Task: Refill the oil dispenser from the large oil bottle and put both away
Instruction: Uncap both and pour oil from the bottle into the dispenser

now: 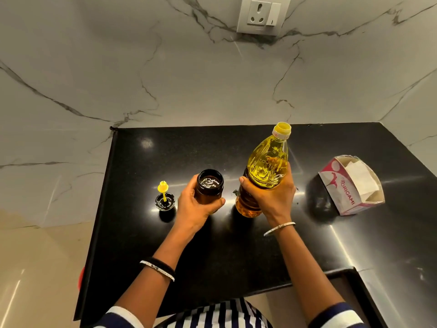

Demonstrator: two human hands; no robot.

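While left hand (195,208) grips open oil dispenser (209,187), right hand (272,194) tight around large oil bottle (267,159)

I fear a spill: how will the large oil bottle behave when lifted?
The large oil bottle looks nearly full, so probably heavy. Its clear plastic may flex under the right hand. Tall and narrow, it could tip.

We looked down on a glossy black countertop (236,256) tucked into white, grey-veined marble walls (189,79); a socket plate (262,15) sat high up, beige floor (35,268) lay left, light glinting off the counter.
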